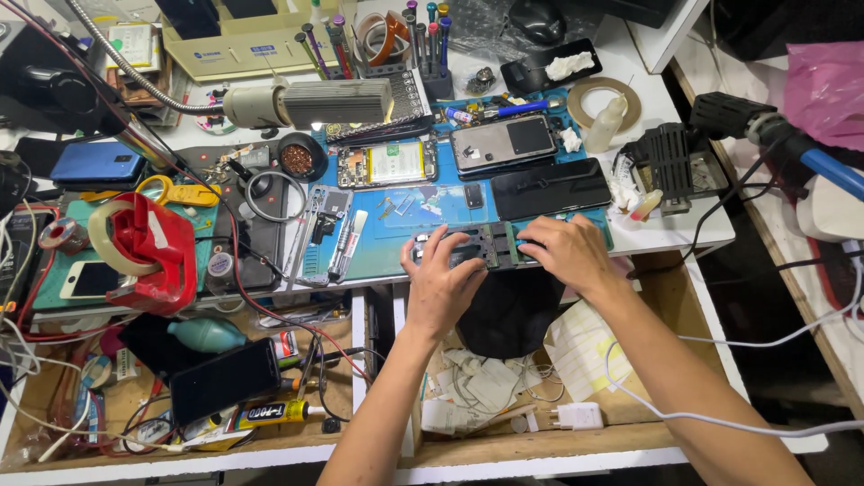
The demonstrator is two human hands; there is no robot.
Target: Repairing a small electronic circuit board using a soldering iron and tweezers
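At mat's front edge: left hand (443,286), fingers spread, pressing opened phone frame (477,246); right hand (562,252) curled over frame's right end, hiding it. Firm clamp or mere touch: cannot tell. Behind, dark phone panel (550,188), face unreadable. Rightward, black fixture (670,162), half obscured.

opened phone frame (486,245) partly hidden under left hand (441,283) and right hand (562,252), its small inner parts unreadable, pink bag (823,90) far right of the frame cut by the edge

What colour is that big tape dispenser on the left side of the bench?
The tape dispenser is red, seen best in the head view.
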